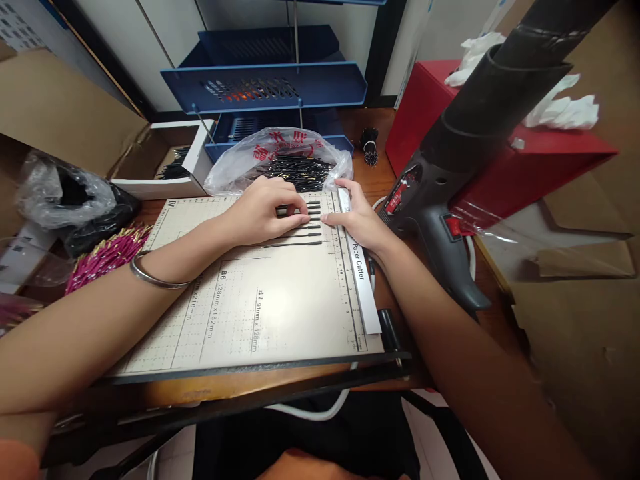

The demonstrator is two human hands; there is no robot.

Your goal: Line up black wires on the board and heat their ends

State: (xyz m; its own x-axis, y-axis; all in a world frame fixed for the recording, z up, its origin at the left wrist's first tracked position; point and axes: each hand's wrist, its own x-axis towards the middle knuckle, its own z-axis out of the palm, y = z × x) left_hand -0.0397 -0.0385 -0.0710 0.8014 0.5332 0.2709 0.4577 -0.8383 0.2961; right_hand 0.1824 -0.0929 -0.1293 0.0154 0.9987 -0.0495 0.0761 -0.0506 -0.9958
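Observation:
Several thin black wires [300, 234] lie side by side across the cream board of a paper cutter [300, 313], their thicker ends lined up near the ruler. My left hand [270, 212] rests on the board with thumb and fingers pinched on one of these wires; its fingers partly hide the row. My right hand [357, 217] sits at the cutter's right side by the white "Paper Cutter" strip [361, 267]. Its thumb and forefinger are spread apart, the thumb tip touching the board beside the wire ends.
Behind the cutter lies a clear plastic bag [235, 163] of black wires, below a blue rack [265, 87]. A white box [197, 160] and pink wires [110, 257] are at left. A black heat gun [445, 173] and red box [540, 153] stand at right.

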